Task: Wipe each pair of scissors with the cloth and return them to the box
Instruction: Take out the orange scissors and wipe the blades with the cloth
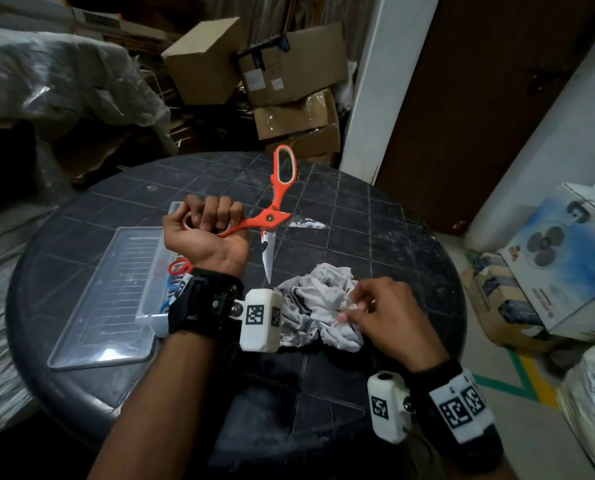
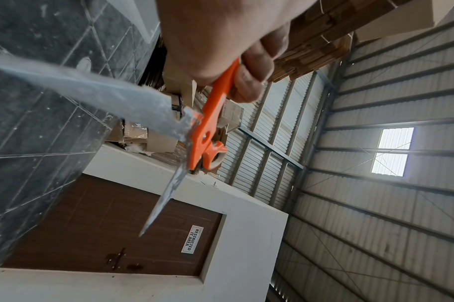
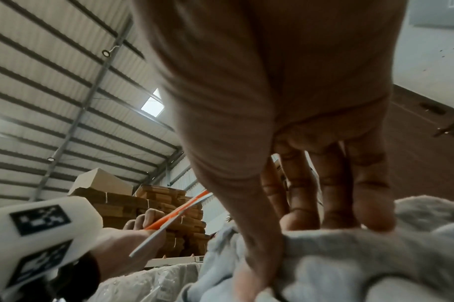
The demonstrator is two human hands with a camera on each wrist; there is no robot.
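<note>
**Orange scissors held open above the table, cloth under the right hand**

Orange-handled scissors with steel blades are spread wide open above the dark round table with a grid pattern. The left hand, palm up, has its fingers curled through one handle loop and grips it; the other loop stands up and away on the far side, and one blade points down toward the near side, its tip just beside the cloth. In the left wrist view the same scissors show both blades splayed apart, with a fingertip wrapped over the orange handle.

To the right lies a crumpled pale grey cloth on the table. The right hand rests on it from the near side; in the right wrist view the thumb and fingers press down into a fold of the cloth, pinching it.

On the left of the table sits a clear plastic box with its clear lid laid open flat beside it on the left. Red-handled scissors and blue-handled scissors lie in the box, partly hidden by the left wrist.
</note>
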